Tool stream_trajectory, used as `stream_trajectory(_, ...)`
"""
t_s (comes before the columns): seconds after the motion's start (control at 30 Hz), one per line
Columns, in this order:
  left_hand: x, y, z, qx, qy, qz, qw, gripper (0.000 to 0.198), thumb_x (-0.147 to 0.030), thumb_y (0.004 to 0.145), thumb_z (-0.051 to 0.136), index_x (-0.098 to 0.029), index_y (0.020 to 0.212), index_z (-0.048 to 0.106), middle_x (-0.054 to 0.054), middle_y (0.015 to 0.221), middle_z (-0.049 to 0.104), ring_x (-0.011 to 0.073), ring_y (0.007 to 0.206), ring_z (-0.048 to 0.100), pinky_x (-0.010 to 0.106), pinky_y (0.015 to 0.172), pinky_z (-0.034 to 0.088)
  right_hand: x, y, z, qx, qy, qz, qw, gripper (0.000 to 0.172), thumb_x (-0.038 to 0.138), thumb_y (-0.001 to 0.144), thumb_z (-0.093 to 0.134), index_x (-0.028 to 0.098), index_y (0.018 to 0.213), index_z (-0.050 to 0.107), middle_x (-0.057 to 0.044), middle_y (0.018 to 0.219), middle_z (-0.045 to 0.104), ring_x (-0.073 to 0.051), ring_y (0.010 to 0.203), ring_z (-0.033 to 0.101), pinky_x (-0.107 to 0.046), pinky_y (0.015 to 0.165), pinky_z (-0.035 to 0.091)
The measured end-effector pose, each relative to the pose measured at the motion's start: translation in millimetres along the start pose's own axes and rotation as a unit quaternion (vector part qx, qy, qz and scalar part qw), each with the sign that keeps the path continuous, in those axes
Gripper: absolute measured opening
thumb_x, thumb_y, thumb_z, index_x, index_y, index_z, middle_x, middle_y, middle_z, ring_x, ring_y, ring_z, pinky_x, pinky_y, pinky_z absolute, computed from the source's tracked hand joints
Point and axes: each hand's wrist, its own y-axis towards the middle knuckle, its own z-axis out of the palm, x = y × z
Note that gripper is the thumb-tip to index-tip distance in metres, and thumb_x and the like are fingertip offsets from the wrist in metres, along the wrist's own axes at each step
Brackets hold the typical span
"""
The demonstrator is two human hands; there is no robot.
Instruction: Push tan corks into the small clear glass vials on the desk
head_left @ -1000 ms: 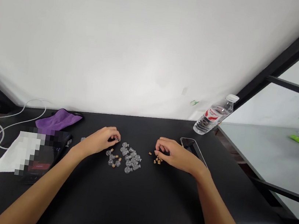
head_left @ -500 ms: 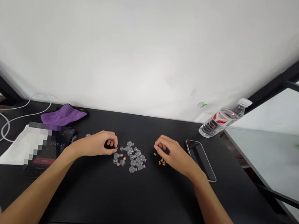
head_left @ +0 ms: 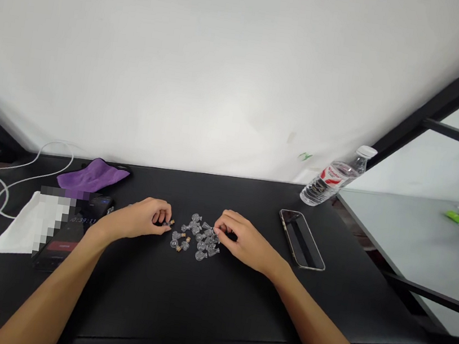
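My left hand (head_left: 148, 217) is closed in a pinch at the left of the pile, with a tiny corked glass bottle (head_left: 168, 223) at its fingertips. Just below lie several more corked bottles (head_left: 174, 243), their tan stoppers showing. A heap of tiny clear bottles without corks (head_left: 201, 242) spreads over the middle of the black table (head_left: 177, 301). At the heap's right edge my right hand (head_left: 241, 239) is closed, thumb and fingers pinched on one of these bottles (head_left: 215, 238). No loose corks show; my right hand covers the spot where they lay.
Right of my hand lies a smartphone (head_left: 302, 240), with a water bottle (head_left: 333, 178) behind it by the wall. On the left are a purple cloth (head_left: 94, 176), a white sheet (head_left: 20, 228), a dark device (head_left: 59, 245) and white cables (head_left: 6, 195).
My right hand has moved left from the loose corks to the heap of clear bottles. My left hand stays pinched beside the corked ones. The whole view has shifted slightly.
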Motion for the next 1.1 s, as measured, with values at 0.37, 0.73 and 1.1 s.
stream_trajectory(0.37,-67.2,10.7,27.9,-0.143,-0.198,0.154,0.957,0.005,-0.016,0.088,0.068,-0.019,0.093,0.066,0.002,0.089,0.062,0.0140,0.077,0.057,0.027,0.073,0.048,13.6,-2.7,11.5,0.009,0.063,0.019,0.998,0.016,0.038,0.106,0.053,0.023,0.102,0.058,-0.001,0.094,0.059,-0.017,0.087,0.057,-0.028,0.079,0.043)
stream_trajectory(0.73,-75.9,11.5,41.3,-0.142,-0.236,0.175,0.945,0.007,-0.018,0.090,0.074,-0.018,0.096,0.075,0.004,0.091,0.066,0.0138,0.078,0.059,0.027,0.074,0.051,12.4,-1.3,11.0,-0.007,-0.001,-0.017,1.000,0.028,0.034,0.109,0.044,0.021,0.086,0.050,0.000,0.082,0.056,-0.017,0.076,0.050,-0.030,0.074,0.038)
stream_trajectory(1.1,-40.9,10.4,16.7,-0.133,-0.139,0.090,0.977,0.003,-0.020,0.092,0.072,-0.019,0.090,0.074,0.002,0.092,0.069,0.0149,0.080,0.063,0.028,0.079,0.051,-9.0,-4.8,-19.3,-0.084,-0.019,0.028,0.996,0.032,0.029,0.109,0.038,0.022,0.078,0.039,0.001,0.077,0.046,-0.017,0.074,0.046,-0.031,0.074,0.038)
